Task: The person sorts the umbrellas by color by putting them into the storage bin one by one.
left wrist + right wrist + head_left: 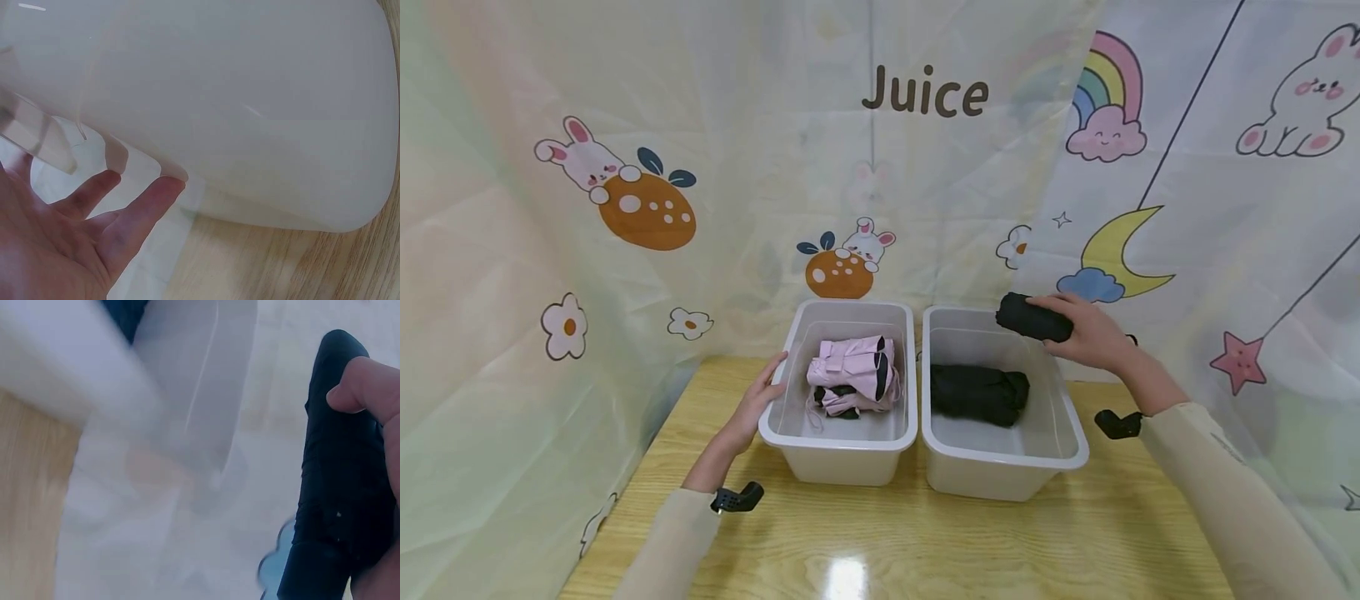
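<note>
My right hand grips a folded black umbrella above the back right corner of the right bin. In the right wrist view, the thumb lies across the wrinkled black fabric of the umbrella. Another black bundle lies inside the right bin, toward its left wall. My left hand is at the left side of the left bin, its fingertips touching the outer wall. Pink folded umbrellas with black undersides lie stacked in that bin.
The two bins stand side by side on a wooden table, a narrow gap between their rims. Behind them hangs a printed curtain, close to their back edges. Curtain also borders the table on the left and right.
</note>
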`<state>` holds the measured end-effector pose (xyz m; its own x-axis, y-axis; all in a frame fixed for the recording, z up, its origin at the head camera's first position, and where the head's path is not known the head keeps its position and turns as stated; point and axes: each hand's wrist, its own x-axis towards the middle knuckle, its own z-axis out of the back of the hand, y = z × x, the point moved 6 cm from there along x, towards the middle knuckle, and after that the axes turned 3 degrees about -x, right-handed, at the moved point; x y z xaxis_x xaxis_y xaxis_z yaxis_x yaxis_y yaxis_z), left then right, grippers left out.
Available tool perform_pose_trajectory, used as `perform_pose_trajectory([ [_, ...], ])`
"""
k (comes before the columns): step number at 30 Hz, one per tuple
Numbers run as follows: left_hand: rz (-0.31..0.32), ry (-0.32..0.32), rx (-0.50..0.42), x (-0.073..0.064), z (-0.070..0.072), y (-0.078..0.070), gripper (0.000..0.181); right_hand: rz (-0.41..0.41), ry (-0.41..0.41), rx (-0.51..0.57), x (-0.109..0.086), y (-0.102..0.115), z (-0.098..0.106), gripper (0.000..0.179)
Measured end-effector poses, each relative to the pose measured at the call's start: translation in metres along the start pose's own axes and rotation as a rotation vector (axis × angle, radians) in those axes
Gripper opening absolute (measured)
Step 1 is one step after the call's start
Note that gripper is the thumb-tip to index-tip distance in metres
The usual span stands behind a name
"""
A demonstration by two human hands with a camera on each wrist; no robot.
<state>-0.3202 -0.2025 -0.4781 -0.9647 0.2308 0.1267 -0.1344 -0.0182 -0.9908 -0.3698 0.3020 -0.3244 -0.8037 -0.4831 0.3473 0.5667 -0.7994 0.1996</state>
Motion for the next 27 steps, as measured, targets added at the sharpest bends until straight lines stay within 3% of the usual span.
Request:
perform_pose_trajectory([
  [9, 0.009, -0.006, 0.005, -0.001, 0.0, -0.002, 0.058, 0.073, 0.169, -0.081, 0.031, 0.029, -0.03, 0.066],
  [17, 0.016, -0.006, -0.01, 0.0, -0.002, -0.001, 0.057, 0.167, 0.23, -0.096, 0.045, 0.041, -0.056, 0.068],
  [27, 0.012, 0.003, -0.012, 0.0, -0.001, 0.0, 0.057, 0.197, 0.275, -0.104, 0.049, 0.041, -0.088, 0.07],
])
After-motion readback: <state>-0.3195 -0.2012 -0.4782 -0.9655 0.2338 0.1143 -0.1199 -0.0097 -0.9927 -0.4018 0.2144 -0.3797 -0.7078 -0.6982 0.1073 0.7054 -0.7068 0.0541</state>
